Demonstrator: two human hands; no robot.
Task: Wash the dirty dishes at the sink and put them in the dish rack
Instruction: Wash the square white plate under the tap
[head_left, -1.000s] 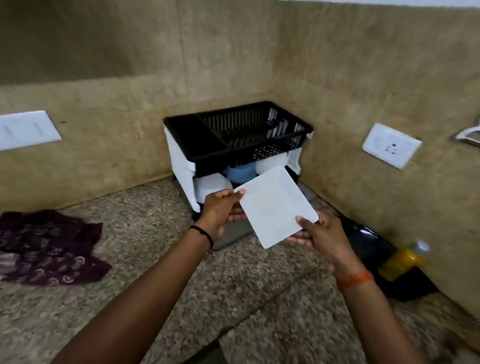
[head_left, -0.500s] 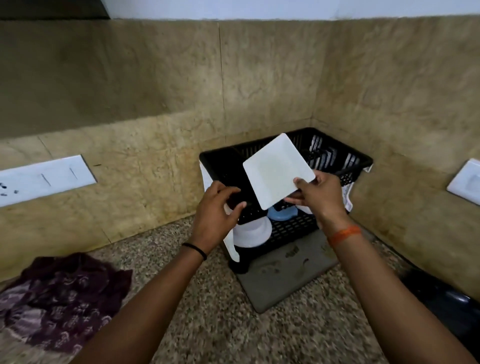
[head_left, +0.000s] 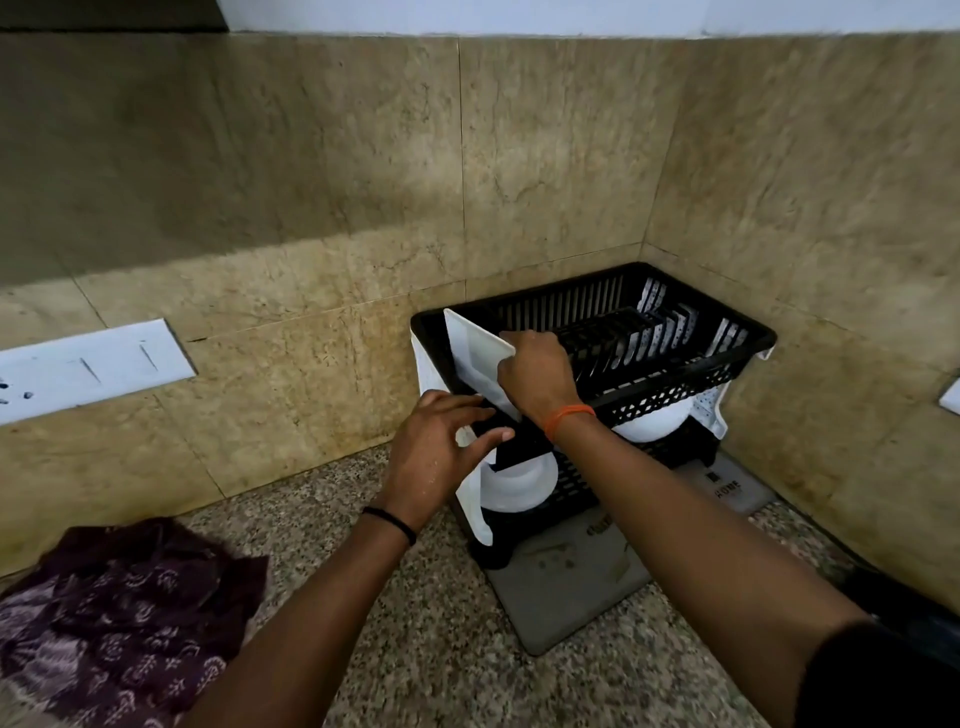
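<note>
right hand (head_left: 537, 376): grips plate (head_left: 475, 358) upright in dish rack (head_left: 748, 343) | left hand (head_left: 436, 457): touches rack front

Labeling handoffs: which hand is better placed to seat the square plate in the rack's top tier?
Right hand: it already grips the square white plate, standing on edge in the black dish rack. Left hand only touches the rack's front.

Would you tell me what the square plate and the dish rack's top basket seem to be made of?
The square plate looks like white melamine or glazed ceramic: smooth, thin-rimmed, with a dull sheen; I cannot say which. The top basket looks like matt black moulded plastic, judging by its slotted walls.
</note>
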